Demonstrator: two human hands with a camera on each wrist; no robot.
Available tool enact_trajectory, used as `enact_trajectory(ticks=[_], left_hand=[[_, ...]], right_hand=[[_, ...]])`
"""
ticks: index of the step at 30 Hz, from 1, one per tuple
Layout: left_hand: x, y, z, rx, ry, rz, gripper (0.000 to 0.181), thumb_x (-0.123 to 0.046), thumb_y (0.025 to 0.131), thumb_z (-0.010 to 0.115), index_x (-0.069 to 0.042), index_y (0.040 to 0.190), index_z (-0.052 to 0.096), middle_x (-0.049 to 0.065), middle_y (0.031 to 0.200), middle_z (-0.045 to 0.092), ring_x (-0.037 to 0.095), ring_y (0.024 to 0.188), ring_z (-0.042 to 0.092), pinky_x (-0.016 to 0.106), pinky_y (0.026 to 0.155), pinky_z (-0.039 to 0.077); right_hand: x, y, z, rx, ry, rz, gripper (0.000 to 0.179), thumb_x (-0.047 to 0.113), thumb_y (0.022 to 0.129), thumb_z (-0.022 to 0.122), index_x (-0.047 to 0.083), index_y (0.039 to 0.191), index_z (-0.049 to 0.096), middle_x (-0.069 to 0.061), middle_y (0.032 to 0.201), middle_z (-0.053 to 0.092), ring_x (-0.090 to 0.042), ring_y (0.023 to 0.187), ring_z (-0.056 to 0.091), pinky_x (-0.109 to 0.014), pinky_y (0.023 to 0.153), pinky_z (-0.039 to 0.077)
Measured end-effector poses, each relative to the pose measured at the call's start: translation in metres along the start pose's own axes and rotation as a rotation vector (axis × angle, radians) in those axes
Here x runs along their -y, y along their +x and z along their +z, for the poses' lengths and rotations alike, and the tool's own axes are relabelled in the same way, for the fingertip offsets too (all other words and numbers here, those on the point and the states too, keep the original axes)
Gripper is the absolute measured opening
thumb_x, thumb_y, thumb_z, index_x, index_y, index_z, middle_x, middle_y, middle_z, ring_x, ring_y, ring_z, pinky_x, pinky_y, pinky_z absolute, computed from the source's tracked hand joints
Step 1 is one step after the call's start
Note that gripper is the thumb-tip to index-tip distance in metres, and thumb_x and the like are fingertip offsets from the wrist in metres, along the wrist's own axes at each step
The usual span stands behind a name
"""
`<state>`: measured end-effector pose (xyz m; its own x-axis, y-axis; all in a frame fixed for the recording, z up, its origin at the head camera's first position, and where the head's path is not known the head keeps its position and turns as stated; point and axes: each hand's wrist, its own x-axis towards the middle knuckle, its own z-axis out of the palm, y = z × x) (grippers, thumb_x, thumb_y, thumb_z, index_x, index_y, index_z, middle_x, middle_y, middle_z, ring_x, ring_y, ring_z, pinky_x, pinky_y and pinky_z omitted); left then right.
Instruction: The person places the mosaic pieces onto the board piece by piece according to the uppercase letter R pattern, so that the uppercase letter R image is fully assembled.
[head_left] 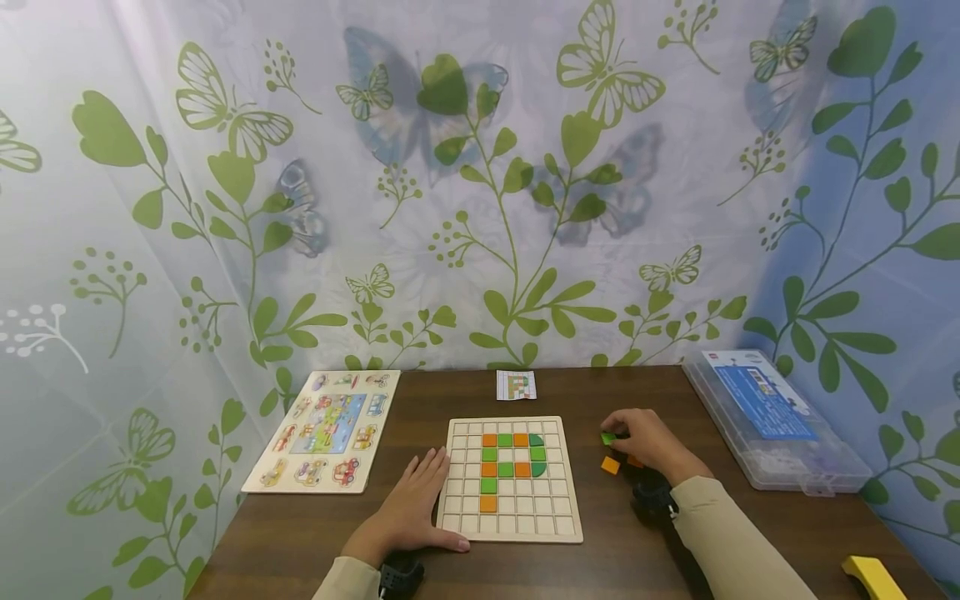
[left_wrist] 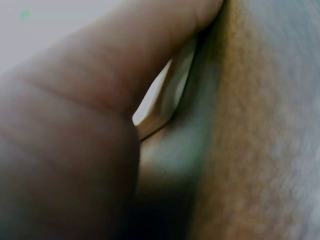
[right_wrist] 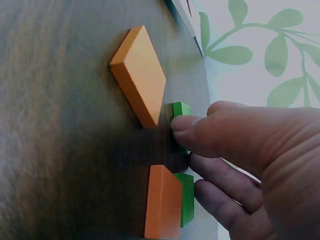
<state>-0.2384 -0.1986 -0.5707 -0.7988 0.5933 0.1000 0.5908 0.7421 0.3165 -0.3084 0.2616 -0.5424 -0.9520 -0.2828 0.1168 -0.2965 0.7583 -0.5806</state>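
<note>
My left hand [head_left: 414, 502] lies with fingers straight along the left edge of a wooden grid board [head_left: 558, 518], its thumb at the front left corner. Orange and green square tiles and green rounded pieces on the board form a letter P. Right of the board, my right hand [head_left: 643, 437] pinches a green square tile [right_wrist: 181, 108] between thumb and fingers, low over the table. Near that hand lie an orange tile [right_wrist: 142, 75], a second orange tile [right_wrist: 165, 205] and another green tile [right_wrist: 187, 200]. The left wrist view is mostly filled by the blurred hand.
Behind the board lies a small pattern card [head_left: 516, 385]. A picture puzzle board [head_left: 322, 429] with vehicles is at the left. At the right stands a clear plastic case [head_left: 776, 421] with a blue label. A yellow object [head_left: 873, 577] sits at the front right edge.
</note>
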Motion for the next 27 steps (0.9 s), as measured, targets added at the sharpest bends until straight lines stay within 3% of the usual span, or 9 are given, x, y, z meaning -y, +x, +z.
enact_trajectory(ticks=[14,27], left_hand=[[-0.0001,-0.0005,-0.0002,0.001,-0.001,0.005,0.137,-0.085,0.075,0.072,0.007,0.164,0.024,0.024,0.170,0.018,0.041,0.157,0.015,0.062,0.123,0.014],[0.0018,-0.0001,0.0016,0.002,0.008,0.006,0.137,-0.087,0.075,0.071,0.006,0.164,0.024,0.023,0.171,0.018,0.041,0.157,0.015,0.062,0.123,0.014]], right_hand=[[0.0000,0.0012,0.0037,-0.034,-0.061,-0.011,0.017,0.002,0.089,0.085,0.007,0.104,0.080,0.000,0.095,0.072,-0.021,0.087,0.068,-0.048,0.084,0.060],[0.0034,0.0012,0.0096,-0.074,-0.036,-0.036,0.017,0.006,0.087,0.087,0.009,0.103,0.080,0.003,0.094,0.072,-0.017,0.086,0.068,-0.045,0.080,0.060]])
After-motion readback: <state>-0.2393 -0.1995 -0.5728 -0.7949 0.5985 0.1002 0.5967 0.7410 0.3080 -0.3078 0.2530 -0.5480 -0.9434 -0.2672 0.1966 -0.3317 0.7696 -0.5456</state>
